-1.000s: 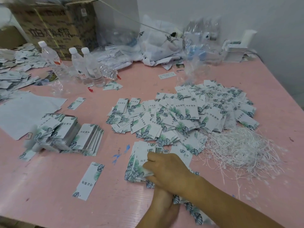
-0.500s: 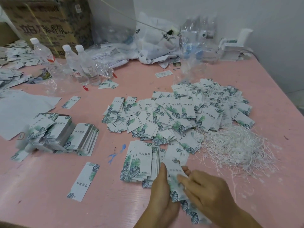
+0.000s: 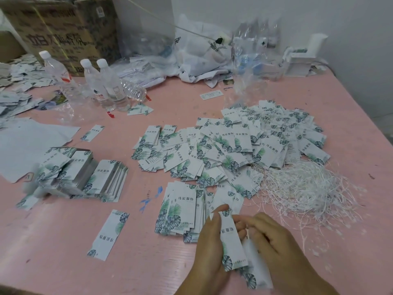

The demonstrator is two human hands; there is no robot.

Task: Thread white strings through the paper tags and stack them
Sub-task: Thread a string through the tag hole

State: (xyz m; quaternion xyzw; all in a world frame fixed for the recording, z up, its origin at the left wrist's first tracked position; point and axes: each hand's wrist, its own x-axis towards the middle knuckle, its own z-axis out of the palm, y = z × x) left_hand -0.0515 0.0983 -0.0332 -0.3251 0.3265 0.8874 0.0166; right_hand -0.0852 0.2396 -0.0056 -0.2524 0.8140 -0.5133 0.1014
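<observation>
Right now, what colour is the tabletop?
Pink, seen in the head view: the tabletop.

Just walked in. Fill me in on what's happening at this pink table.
A person is working through paper tags with bare hands. The left hand grips a tag upright, and the right hand holds another tag beside it, fingers curled near the first tag's top. A small stack lies just beyond the hands, a big loose heap of tags farther back, and tangled white strings to the right. Neater stacks sit on the left.
</observation>
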